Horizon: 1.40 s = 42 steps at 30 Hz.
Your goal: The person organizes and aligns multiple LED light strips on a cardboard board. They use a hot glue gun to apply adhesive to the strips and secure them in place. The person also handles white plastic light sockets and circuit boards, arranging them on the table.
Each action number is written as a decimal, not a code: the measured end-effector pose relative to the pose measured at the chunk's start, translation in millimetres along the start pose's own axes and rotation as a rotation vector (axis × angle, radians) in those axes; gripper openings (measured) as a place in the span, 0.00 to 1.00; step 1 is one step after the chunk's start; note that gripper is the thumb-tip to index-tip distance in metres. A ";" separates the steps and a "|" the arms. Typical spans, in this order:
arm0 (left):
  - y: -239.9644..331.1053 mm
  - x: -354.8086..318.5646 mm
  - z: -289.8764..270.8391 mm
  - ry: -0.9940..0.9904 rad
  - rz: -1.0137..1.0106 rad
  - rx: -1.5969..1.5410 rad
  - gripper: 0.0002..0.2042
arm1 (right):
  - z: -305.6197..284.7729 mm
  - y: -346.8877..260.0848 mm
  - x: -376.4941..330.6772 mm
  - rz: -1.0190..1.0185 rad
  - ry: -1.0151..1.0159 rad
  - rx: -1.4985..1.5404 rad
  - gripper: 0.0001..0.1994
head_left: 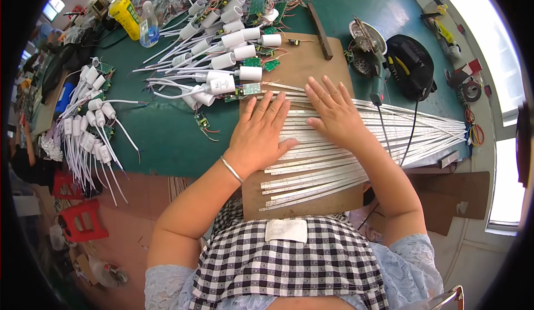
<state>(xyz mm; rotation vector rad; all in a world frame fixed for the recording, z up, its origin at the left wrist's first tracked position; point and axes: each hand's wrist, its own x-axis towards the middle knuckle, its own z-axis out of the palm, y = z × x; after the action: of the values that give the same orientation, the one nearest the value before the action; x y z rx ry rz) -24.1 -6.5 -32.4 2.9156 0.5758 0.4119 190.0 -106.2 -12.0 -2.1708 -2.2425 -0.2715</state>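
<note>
Many thin white LED strips (334, 157) lie fanned out over a brown board (311, 60), their right ends drawn together near the table's right side. My left hand (259, 134) rests flat on the strips' left ends, fingers stretched and pointing away from me. Flat on the upper strips lies my right hand (336, 112), its fingers spread. Neither hand grips anything. Just beyond my left fingertips is a small green circuit board (245, 92) by a pile of white cylindrical housings (222, 61) with white wires.
A soldering iron (377, 85) lies by a metal dish (372, 35) and a black pouch (410, 65). Its cord crosses the strips. A dark bar (320, 32) lies on the board's far edge. Yellow (124, 16) and clear bottles (149, 26) stand far left; more wired housings (92, 126) hang over the left edge.
</note>
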 end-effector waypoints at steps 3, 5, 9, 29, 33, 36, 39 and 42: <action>0.5 -1.2 0.3 -0.005 -0.009 0.001 0.40 | -7.1 -2.5 -4.8 0.003 -0.097 0.016 0.36; 1.3 -0.1 -0.5 -0.012 -0.010 0.004 0.40 | -1.0 0.6 -6.8 0.054 -0.111 0.031 0.36; 1.2 1.2 -1.1 -0.022 -0.013 0.014 0.40 | 4.0 5.5 3.6 0.123 -0.174 0.134 0.36; -0.1 1.7 -2.2 -0.056 -0.028 -0.020 0.39 | 2.2 47.5 65.3 0.092 0.074 0.335 0.24; -3.3 1.0 -2.7 -0.023 -0.017 -0.038 0.39 | 31.6 74.9 137.3 0.457 0.190 0.092 0.19; 1.1 3.0 -2.6 -0.047 -0.011 -0.038 0.39 | 45.5 99.2 162.8 0.637 0.006 0.121 0.17; 3.3 3.5 -1.2 -0.052 -0.004 -0.038 0.38 | 41.8 118.4 171.5 0.636 -0.131 0.135 0.17; -0.2 0.2 3.4 0.017 -0.022 -0.020 0.38 | 10.4 92.7 152.3 0.631 0.025 0.477 0.21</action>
<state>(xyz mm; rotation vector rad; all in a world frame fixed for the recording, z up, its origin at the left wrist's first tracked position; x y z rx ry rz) -23.0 -6.5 -35.7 2.8863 0.6024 0.4374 277.2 48.5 7.9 -2.3954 -1.3070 0.2216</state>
